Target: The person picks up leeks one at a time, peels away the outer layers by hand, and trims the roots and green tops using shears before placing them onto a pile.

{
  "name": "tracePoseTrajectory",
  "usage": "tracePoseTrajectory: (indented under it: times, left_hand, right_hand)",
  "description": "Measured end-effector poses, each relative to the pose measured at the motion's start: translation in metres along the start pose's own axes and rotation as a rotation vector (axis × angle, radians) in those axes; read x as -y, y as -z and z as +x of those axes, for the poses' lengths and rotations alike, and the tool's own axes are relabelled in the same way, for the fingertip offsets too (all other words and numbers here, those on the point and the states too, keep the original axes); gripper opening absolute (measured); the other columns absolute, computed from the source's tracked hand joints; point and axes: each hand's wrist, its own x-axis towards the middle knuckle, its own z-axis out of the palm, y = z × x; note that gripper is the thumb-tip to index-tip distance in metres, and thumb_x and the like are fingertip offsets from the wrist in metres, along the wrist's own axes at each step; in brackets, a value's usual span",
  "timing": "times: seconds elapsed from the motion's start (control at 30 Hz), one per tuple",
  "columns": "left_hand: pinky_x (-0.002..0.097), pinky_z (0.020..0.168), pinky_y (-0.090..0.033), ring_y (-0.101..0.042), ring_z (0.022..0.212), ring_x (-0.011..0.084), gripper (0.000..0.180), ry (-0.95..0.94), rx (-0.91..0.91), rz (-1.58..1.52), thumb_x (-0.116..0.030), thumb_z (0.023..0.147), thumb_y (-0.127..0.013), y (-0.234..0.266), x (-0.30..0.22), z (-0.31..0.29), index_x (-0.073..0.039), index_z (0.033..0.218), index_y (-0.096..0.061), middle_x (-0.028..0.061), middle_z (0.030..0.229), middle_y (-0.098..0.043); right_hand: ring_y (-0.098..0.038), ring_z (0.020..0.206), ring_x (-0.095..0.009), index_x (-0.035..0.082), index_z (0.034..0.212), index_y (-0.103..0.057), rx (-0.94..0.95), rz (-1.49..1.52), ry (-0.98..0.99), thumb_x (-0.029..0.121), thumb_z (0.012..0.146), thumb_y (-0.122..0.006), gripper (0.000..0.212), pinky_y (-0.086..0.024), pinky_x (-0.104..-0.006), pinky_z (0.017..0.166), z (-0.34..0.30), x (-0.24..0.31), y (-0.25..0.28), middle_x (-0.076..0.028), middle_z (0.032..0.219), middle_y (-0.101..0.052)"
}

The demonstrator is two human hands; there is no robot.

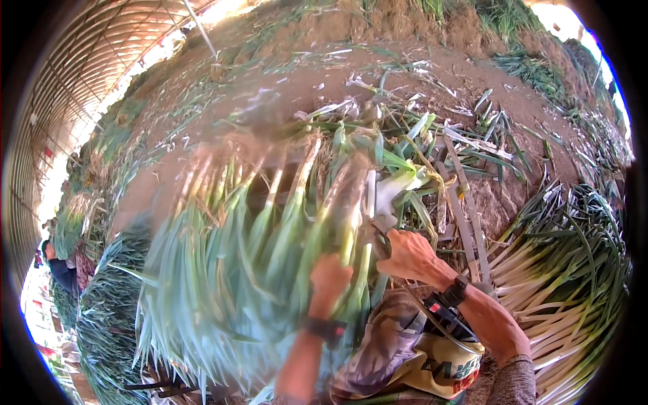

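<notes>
A thick layer of large green onions (223, 250) lies side by side in front of me, roots pointing away and green leaves toward me. My left hand (331, 282), hazy in the picture, is closed around green onion stalks at the right end of this layer. Just right of it, my right hand (413, 258) is closed on a grey-tipped tool (383, 223), mostly hidden by the fingers. A thin hose (432, 316) curves from below that hand toward my lap. Loosened pale skin and leaf (398, 185) show beyond the tool tip.
Cleaned green onions with white stems (540, 297) are piled at the right. Wooden slats (462, 209) stand between that pile and my right hand. Peeled leaves (496, 125) litter the soil ahead. Another leafy heap (115, 304) and a person (64, 270) are at the left.
</notes>
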Motion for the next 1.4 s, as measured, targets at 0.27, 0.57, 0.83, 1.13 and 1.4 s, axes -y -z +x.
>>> tracePoseTrajectory:
  times: [0.27,0.57,0.83,1.13,1.4]
  left_hand:
    - [0.0461,0.094,-0.049,-0.061,0.111,0.0419,0.061,0.037,0.131,-0.095,-0.025,0.074,-0.064,0.002,-0.006,0.009,0.006,0.126,-0.055,0.0275,0.117,-0.064]
    - [0.0489,0.092,-0.049,-0.063,0.103,0.0447,0.056,-0.059,0.144,-0.182,-0.024,0.075,-0.066,0.015,-0.002,0.028,0.006,0.12,-0.056,0.0296,0.104,-0.067]
    - [0.0472,0.096,-0.048,-0.061,0.109,0.0459,0.078,-0.221,0.038,-0.145,-0.03,0.079,-0.07,0.017,0.009,0.031,0.005,0.142,-0.039,0.0338,0.117,-0.061]
    - [0.0495,0.093,-0.05,-0.062,0.105,0.0468,0.074,-0.279,-0.066,-0.043,-0.028,0.083,-0.065,-0.032,0.035,0.004,0.002,0.144,-0.036,0.0304,0.116,-0.063]
    - [0.0502,0.083,-0.051,-0.064,0.098,0.0442,0.06,-0.203,0.19,-0.117,-0.032,0.083,-0.066,-0.03,-0.001,-0.035,-0.003,0.132,-0.049,0.0244,0.106,-0.067]
  right_hand:
    - [-0.061,0.066,-0.035,-0.009,0.095,-0.06,-0.148,0.111,0.04,0.035,0.067,-0.068,0.053,-0.05,-0.045,0.065,0.032,-0.007,0.006,-0.02,0.073,-0.063]
    - [-0.064,0.059,-0.029,-0.003,0.109,-0.063,-0.037,0.283,0.079,0.033,0.071,-0.071,0.053,-0.052,-0.0423,0.06,-0.01,-0.009,0.028,-0.014,0.068,-0.065]
    - [-0.064,0.067,-0.035,-0.006,0.096,-0.059,0.007,0.15,0.291,0.031,0.071,-0.074,0.047,-0.052,-0.0434,0.063,-0.075,-0.009,0.017,-0.021,0.077,-0.065]
    - [-0.065,0.073,-0.038,-0.006,0.097,-0.059,-0.024,-0.019,0.147,0.036,0.069,-0.07,0.051,-0.052,-0.0451,0.068,-0.031,-0.016,0.01,-0.024,0.084,-0.065]
    - [-0.061,0.079,-0.039,-0.005,0.093,-0.057,-0.058,0.041,0.118,0.04,0.067,-0.073,0.054,-0.047,-0.0458,0.073,-0.035,-0.012,0.012,-0.022,0.085,-0.063]
